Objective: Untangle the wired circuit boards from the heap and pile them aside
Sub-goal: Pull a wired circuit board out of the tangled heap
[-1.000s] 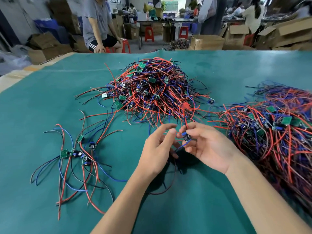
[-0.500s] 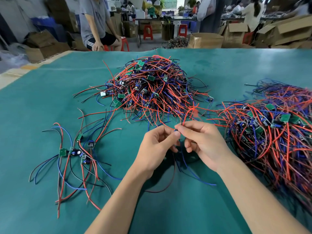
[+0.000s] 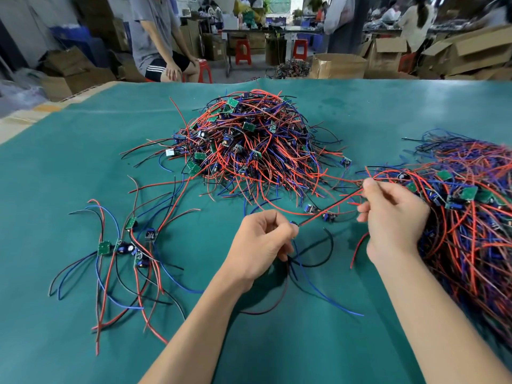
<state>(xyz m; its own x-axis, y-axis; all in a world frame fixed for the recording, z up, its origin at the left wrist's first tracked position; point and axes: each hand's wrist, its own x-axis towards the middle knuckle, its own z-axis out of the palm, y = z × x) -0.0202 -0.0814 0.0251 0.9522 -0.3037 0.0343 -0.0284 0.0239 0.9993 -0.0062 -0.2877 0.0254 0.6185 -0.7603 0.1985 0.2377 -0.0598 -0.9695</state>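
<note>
Fingers of the left hand (image 3: 263,242) curl round one board's wire bundle; right hand (image 3: 390,217) fingers pinch its red wire (image 3: 329,207), drawn taut. That wire's long axis runs from lower left up to the right, toward the right-hand heap (image 3: 471,217). Board itself hidden in the left fist, low over the worktop (image 3: 83,162). Sorted pile (image 3: 124,248) at left holds only a few boards; centre heap (image 3: 249,145) is large. Judged: early, most remains.

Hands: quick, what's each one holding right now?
Left hand: curled round a wired board, its wires trailing below.
Right hand: pinching a red wire stretched across to the left hand.
</note>
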